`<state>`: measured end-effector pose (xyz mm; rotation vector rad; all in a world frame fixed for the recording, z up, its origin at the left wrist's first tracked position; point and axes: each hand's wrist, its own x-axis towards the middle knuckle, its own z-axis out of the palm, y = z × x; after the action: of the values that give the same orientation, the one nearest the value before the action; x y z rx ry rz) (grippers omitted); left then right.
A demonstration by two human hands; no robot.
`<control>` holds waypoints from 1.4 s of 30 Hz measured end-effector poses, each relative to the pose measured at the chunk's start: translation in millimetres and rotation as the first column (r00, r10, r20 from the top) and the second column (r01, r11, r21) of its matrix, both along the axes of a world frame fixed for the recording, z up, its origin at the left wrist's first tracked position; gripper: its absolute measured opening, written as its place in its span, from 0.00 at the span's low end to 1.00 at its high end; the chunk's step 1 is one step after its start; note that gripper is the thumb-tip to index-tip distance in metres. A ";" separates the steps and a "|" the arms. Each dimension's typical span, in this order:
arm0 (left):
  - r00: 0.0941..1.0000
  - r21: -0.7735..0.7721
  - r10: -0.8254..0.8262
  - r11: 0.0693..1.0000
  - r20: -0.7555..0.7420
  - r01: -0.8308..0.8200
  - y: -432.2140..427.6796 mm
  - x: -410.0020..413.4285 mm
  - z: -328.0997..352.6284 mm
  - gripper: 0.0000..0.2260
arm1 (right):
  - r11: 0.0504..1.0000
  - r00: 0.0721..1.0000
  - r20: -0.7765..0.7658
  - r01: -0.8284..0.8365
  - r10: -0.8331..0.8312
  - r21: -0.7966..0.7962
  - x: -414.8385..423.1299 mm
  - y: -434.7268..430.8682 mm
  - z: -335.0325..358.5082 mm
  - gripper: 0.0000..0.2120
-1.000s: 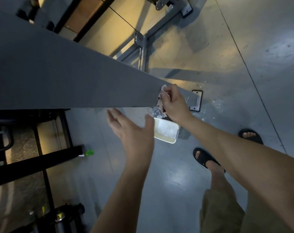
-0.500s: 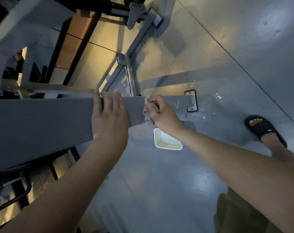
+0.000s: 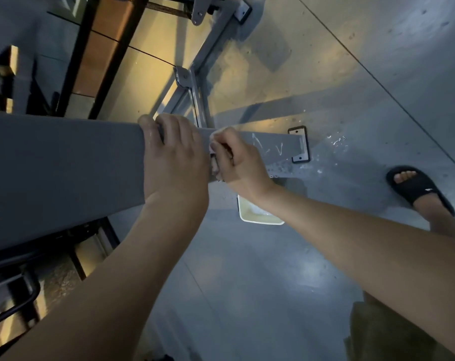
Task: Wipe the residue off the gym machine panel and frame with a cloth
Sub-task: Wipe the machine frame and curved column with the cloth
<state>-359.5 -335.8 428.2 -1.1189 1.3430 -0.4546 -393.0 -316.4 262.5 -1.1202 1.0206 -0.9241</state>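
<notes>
A grey gym machine frame post (image 3: 65,165) runs from the left edge down to its base plate (image 3: 299,144) on the floor. White residue streaks (image 3: 268,147) mark its lower part. My left hand (image 3: 174,157) lies flat on the post's face, its fingertips hooked over the far edge. Right beside it, my right hand (image 3: 237,162) grips a bunched cloth (image 3: 213,152) and presses it against the post, just above the streaks. Most of the cloth is hidden inside the fist.
A white rectangular tub (image 3: 257,217) stands on the grey floor below my right wrist. Wet spots (image 3: 338,142) lie by the base plate. A sandalled foot (image 3: 416,188) is at the right. More grey frame bars (image 3: 195,100) and dark machine parts (image 3: 18,287) sit behind and to the left.
My left hand rose from mid-air onto the post and now rests there. My right hand with the cloth stayed on the post as the view tilted down toward the base.
</notes>
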 end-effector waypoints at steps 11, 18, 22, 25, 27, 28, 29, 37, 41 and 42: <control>0.999 -0.016 -0.030 0.999 -0.015 0.030 -0.5 2.8 -1.3 0.36 | 0.998 0.998 -0.055 -0.037 0.039 0.052 -3.1 15.8 -18.2 0.06; 0.999 -0.009 -0.023 1.000 -0.026 0.022 -0.1 2.0 -0.9 0.37 | 0.970 0.980 -0.195 0.020 0.028 0.244 -2.3 4.1 -37.7 0.06; 0.999 -0.015 -0.041 0.999 -0.019 0.041 -0.2 4.1 -3.3 0.36 | 0.994 0.990 -0.092 -0.112 0.110 -0.009 -7.9 28.8 -15.3 0.05; 0.999 -0.029 -0.041 0.999 -0.028 0.040 -0.6 4.3 -3.4 0.35 | 0.972 0.977 -0.206 -0.009 0.059 0.237 -7.4 5.8 -46.8 0.08; 0.999 -0.024 -0.036 0.999 -0.016 0.035 -0.4 2.6 -4.1 0.34 | 0.943 0.972 -0.225 0.013 0.066 0.334 -7.9 -0.1 -56.8 0.07; 0.999 -0.017 -0.032 0.999 -0.007 0.032 -0.2 2.1 -5.2 0.34 | 0.952 0.977 -0.200 -0.004 0.069 0.307 -7.7 3.3 -50.6 0.06; 1.000 -0.016 -0.031 0.999 0.001 0.031 -0.2 1.7 -6.2 0.34 | 0.967 0.987 -0.145 -0.028 0.066 0.253 -7.8 9.3 -39.7 0.06; 0.997 0.017 -0.057 0.998 0.045 0.056 -3.3 0.8 -14.0 0.31 | 0.975 0.981 -0.189 0.002 0.041 0.220 -7.2 17.9 -53.3 0.06; 0.994 0.085 -0.106 0.991 0.016 0.104 -5.3 2.6 -38.4 0.32 | 0.996 0.993 -0.112 -0.038 0.047 0.075 -7.2 37.2 -40.9 0.06; 0.993 0.100 -0.116 0.988 0.008 0.115 -5.9 2.4 -46.3 0.31 | 0.998 0.990 -0.132 -0.041 0.046 0.044 -7.6 41.6 -43.4 0.07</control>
<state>-357.1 -341.7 381.9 -0.9577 1.4080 -0.4734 -400.5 -274.8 219.1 -1.1770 1.1141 -0.7990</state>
